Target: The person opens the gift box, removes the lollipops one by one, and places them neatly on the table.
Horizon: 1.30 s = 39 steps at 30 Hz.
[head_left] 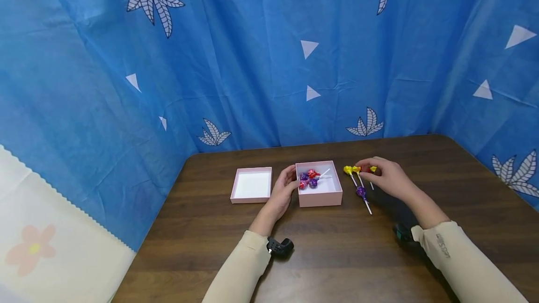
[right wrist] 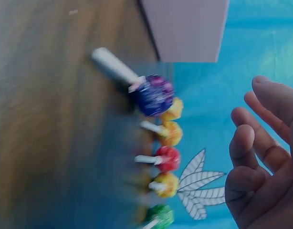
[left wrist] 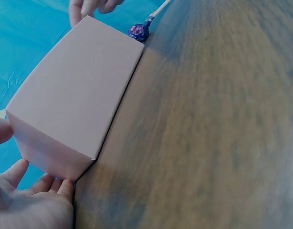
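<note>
1. Cream sleeves reach in nearest, over the desk.
2. Left hand: loosely spread, touching the pink box's left side; wrapped lollipops lie inside.
3. Right hand: fingers relaxed, thumb apart, partly hiding the far lollipops; one purple lollipop lies nearer.
4. Shallow lid left of the box; blue curtain far.

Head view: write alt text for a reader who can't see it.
A person's left hand touches an open pink box of lollipops while the right hand hovers by other lollipops on a brown table. A pink lid lies left of the box; a blue curtain hangs behind.
</note>
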Each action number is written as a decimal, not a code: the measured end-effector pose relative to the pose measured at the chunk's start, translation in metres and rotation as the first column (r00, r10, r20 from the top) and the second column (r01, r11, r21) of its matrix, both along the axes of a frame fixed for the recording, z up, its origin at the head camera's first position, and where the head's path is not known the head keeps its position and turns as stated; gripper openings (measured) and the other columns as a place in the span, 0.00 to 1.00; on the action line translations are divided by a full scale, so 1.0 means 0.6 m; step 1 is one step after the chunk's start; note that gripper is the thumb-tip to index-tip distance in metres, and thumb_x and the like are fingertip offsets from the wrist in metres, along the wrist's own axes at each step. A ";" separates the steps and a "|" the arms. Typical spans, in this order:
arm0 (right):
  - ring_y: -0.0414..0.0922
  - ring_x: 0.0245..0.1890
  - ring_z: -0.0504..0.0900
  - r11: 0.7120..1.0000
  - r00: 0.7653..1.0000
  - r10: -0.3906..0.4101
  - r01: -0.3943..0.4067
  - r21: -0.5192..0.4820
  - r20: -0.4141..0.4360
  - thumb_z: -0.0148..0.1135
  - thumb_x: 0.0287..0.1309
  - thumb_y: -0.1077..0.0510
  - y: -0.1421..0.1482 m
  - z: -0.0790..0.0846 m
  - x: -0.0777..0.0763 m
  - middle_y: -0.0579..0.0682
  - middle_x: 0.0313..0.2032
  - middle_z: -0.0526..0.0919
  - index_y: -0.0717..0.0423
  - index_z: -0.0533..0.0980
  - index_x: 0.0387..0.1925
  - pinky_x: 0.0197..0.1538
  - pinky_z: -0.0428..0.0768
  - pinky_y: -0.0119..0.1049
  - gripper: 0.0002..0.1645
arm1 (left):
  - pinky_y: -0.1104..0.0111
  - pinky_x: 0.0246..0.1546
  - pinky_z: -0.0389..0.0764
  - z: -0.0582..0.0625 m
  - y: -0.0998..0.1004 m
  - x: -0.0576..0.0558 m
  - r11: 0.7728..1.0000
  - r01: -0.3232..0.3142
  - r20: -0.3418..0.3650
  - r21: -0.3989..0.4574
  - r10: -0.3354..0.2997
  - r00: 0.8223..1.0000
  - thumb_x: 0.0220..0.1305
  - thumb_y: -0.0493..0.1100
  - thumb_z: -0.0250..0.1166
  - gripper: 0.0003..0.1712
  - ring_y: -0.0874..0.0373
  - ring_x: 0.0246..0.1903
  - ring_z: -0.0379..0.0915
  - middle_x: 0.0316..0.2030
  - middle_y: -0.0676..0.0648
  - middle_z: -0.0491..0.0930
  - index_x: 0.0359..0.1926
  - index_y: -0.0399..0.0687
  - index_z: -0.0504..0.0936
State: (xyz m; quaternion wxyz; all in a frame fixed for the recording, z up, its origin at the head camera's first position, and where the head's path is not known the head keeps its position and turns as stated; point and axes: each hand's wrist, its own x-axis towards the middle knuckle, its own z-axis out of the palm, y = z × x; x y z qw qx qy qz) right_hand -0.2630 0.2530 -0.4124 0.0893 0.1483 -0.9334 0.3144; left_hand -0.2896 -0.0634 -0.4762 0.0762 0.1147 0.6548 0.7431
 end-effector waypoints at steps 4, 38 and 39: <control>0.50 0.42 0.78 0.998 0.999 0.041 -0.041 -0.037 -0.011 0.65 0.64 0.53 -0.018 0.014 -0.002 0.55 0.47 0.84 0.52 0.81 0.55 0.42 0.80 0.32 0.19 | 0.51 0.78 0.53 0.000 -0.001 0.000 1.000 0.002 0.001 -0.007 -0.002 1.000 0.70 0.35 0.56 0.33 0.45 0.76 0.50 0.75 0.43 0.58 0.74 0.49 0.59; 0.50 0.45 0.82 0.978 0.966 0.206 -0.198 -0.061 0.159 0.70 0.58 0.58 -0.154 0.019 -0.047 0.55 0.49 0.86 0.54 0.83 0.51 0.50 0.86 0.45 0.18 | 0.49 0.78 0.54 0.001 0.000 0.001 1.000 -0.012 -0.002 -0.020 0.012 1.000 0.69 0.35 0.56 0.33 0.44 0.76 0.51 0.74 0.42 0.59 0.73 0.48 0.60; 0.50 0.46 0.82 0.979 0.965 0.202 -0.195 -0.053 0.168 0.70 0.58 0.58 -0.156 0.019 -0.048 0.55 0.49 0.87 0.54 0.83 0.52 0.51 0.86 0.46 0.18 | 0.49 0.78 0.53 0.000 0.000 0.001 1.000 -0.013 0.001 -0.020 0.013 1.000 0.69 0.35 0.56 0.33 0.44 0.76 0.51 0.74 0.42 0.59 0.73 0.48 0.60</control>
